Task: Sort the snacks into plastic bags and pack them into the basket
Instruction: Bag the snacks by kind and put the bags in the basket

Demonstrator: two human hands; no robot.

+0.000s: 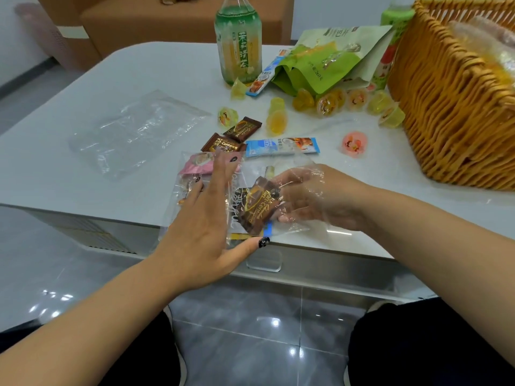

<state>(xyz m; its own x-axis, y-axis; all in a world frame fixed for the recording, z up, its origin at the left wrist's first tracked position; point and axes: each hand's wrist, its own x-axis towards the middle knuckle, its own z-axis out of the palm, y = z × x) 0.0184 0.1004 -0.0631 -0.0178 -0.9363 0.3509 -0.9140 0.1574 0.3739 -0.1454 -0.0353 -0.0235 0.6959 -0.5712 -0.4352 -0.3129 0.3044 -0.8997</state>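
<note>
Right hand (312, 199) inside bag (250, 196) — left hand (203, 218) flat.

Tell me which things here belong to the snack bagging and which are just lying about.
In the job: clear plastic bag, brown chocolate packet, loose jelly cups, woven wicker basket, spare clear bag.
Lying about: green drink bottle.

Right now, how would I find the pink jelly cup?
Start at the big wicker basket on the table's right side. Just left of its lower front corner, one pink jelly cup sits alone on the white tabletop. The other jelly cups are yellow or orange and lie farther back.
</note>
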